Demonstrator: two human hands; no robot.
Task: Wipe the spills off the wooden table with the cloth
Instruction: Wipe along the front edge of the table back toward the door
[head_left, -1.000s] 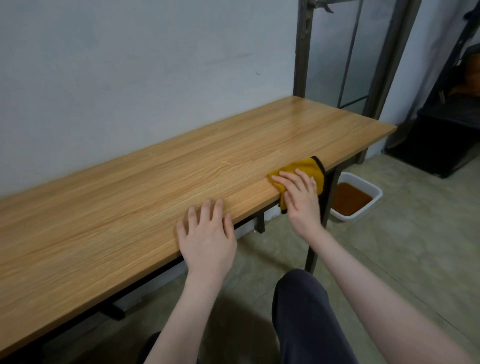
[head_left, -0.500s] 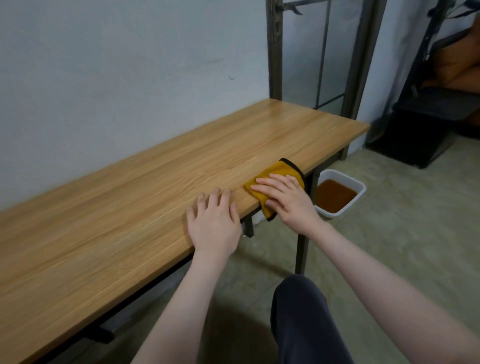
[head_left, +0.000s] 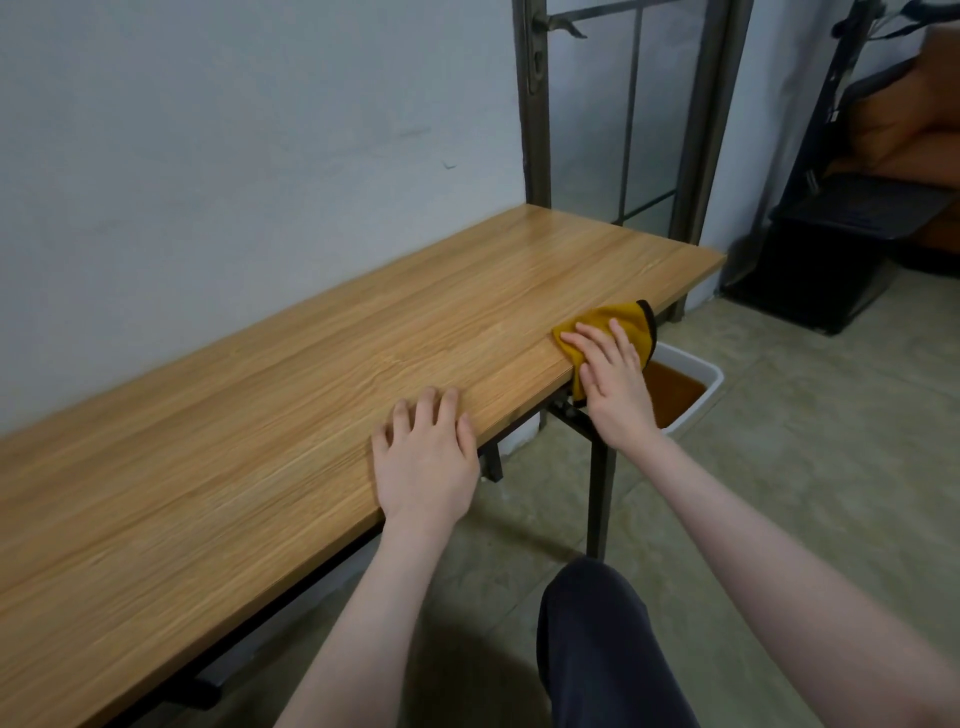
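Fingers of your right hand (head_left: 613, 379) press flat on the yellow cloth (head_left: 605, 325) at the wooden table (head_left: 260, 415) edge; your left hand (head_left: 426, 457) rests flat, holding nothing.

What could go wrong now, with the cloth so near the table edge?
1. Part of the yellow cloth already hangs over the edge of the table under the right hand; it might slip off.
2. It might then fall into the white tub of brown liquid on the floor beside the table.
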